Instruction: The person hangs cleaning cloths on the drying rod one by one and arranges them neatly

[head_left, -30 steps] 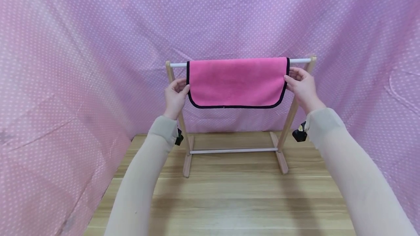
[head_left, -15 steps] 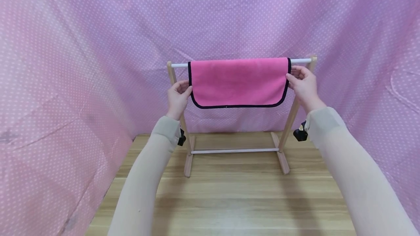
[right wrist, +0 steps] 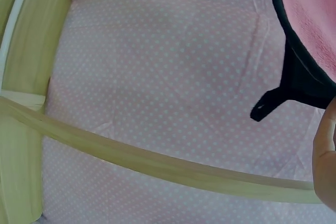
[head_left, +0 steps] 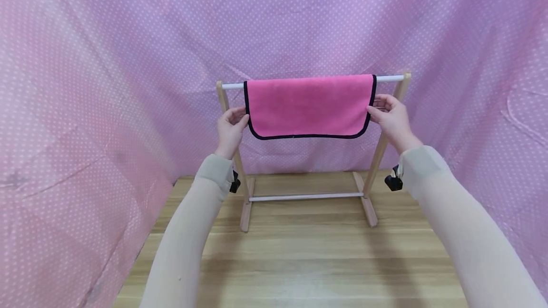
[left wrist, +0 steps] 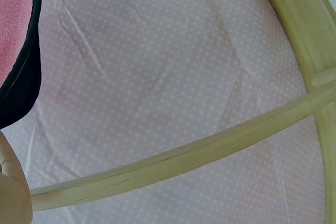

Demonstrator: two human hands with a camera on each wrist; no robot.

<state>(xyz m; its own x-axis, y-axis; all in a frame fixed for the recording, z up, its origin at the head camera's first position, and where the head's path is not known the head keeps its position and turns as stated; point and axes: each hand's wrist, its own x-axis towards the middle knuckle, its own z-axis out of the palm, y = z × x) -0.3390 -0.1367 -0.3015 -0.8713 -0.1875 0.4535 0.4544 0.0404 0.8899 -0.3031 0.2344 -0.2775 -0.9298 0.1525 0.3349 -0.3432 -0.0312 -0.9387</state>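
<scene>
A pink towel (head_left: pixel 310 108) with black edging hangs folded over the white top rod (head_left: pixel 390 79) of a wooden rack. On its left edge my left hand (head_left: pixel 230 129) pinches the lower side between thumb and fingers. My right hand (head_left: pixel 393 120) pinches the opposite edge at about the same height, thumb in front and fingertips partly behind the cloth. From the right wrist, a black hanging loop (right wrist: pixel 268 103) shows sticking out behind the towel's edge. In the left wrist view the towel (left wrist: pixel 14 19) shows plush pink inside its black border.
The rack's left leg (head_left: pixel 240 170) and right leg (head_left: pixel 378 156) slant down to wooden feet, joined by a low white rod (head_left: pixel 306 197). It stands on a wood-grain table (head_left: pixel 295 265). Pink dotted curtain fabric (head_left: pixel 128 61) surrounds the back and sides.
My right hand has slid a little lower along the towel's right edge. The left hand has shifted slightly down. The towel's lower edge sits slightly higher, and it stays over the rod.
</scene>
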